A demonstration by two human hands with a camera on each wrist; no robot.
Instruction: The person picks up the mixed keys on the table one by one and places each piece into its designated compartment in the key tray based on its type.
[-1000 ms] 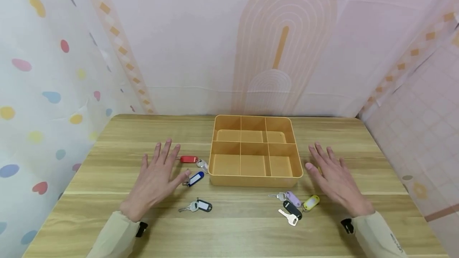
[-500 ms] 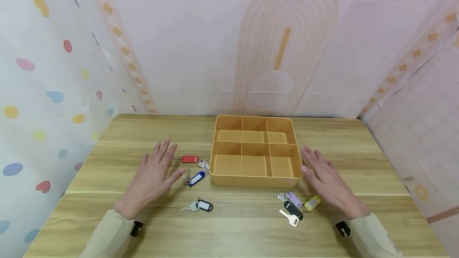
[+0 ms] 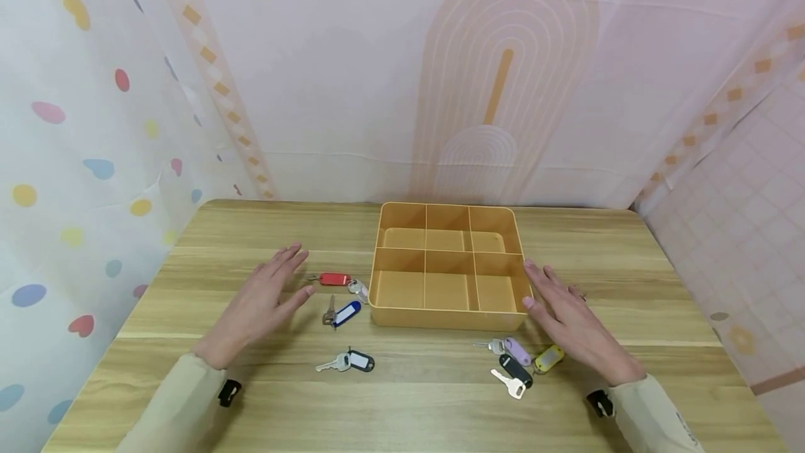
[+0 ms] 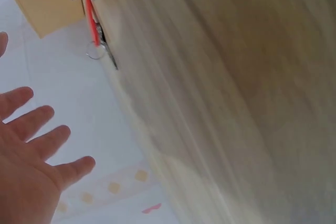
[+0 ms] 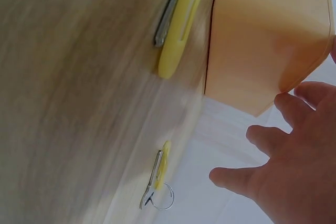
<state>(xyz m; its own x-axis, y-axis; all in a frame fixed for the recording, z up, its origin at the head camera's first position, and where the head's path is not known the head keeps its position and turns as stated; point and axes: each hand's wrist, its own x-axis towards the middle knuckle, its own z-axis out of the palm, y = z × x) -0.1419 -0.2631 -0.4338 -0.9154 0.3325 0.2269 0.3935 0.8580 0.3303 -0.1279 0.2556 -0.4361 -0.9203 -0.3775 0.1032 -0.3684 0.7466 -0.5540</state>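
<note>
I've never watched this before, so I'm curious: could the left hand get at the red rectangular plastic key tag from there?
Probably yes: the left hand is open and holds nothing, the red rectangular plastic key tag lies near its fingers, and nothing tall stands between.

We see soft, even brightness across the table [image 3: 428,411] in the head view, with blurred-edged shadows beneath both forearms and white glare on a key [image 3: 511,384] inward of the right hand [image 3: 574,324]. The left wrist view gives us smeared wood grain and a dim, brownish patch well apart from the left hand [image 4: 26,166]. In the right wrist view, we find soft-focus grain and shading on the box [image 5: 268,30] beside the fingertips.
</note>
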